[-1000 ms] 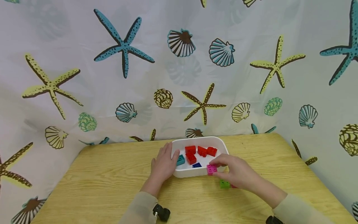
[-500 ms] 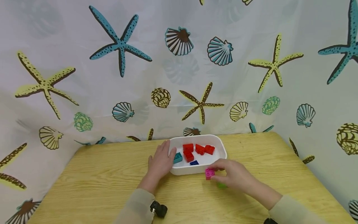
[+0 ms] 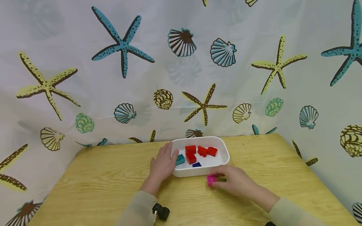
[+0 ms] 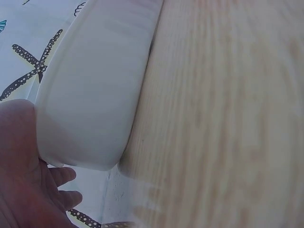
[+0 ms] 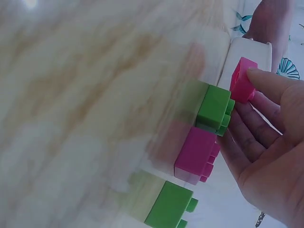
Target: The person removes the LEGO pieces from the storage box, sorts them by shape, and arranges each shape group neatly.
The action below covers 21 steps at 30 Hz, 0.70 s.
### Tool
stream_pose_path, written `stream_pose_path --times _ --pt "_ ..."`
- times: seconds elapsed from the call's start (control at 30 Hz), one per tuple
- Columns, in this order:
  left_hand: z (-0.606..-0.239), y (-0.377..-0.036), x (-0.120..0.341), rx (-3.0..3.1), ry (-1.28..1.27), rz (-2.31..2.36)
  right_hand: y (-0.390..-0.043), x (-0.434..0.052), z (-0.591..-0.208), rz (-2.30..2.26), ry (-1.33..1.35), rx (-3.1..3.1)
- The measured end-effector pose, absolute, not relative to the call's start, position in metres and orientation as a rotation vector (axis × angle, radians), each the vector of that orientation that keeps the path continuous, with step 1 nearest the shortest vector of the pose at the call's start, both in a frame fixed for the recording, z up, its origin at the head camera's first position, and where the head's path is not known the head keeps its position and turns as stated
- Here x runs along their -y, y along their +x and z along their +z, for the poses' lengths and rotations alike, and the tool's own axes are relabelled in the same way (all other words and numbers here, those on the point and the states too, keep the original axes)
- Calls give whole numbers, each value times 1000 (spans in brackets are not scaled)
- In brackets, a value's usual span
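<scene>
Pink brick [image 3: 210, 180], held in the right hand's [image 3: 235, 180] narrow pinching grip, is lower than a second ago, in front of the white tray [image 3: 192, 172], so it remains outside.

We cannot read any words, numbers, brand names or signs here: we find no letters to read on the pink brick [image 3: 211, 180], the white box [image 3: 195, 172], the cloth [image 3: 181, 78] or the desk [image 3: 107, 175].
</scene>
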State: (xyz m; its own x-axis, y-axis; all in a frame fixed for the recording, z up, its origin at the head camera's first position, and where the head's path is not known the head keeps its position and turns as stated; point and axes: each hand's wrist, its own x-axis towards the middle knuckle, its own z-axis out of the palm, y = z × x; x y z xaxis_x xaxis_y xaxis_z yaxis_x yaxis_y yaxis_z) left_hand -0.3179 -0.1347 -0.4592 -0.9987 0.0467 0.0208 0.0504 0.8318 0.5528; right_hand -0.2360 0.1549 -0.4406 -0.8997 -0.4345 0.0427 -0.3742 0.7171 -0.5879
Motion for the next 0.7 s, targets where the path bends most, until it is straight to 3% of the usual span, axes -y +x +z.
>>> stream_pose_path --times 0.7 --pt "-457 -318 133 3008 -69 -895 -238 -157 -448 -748 -783 -2847"
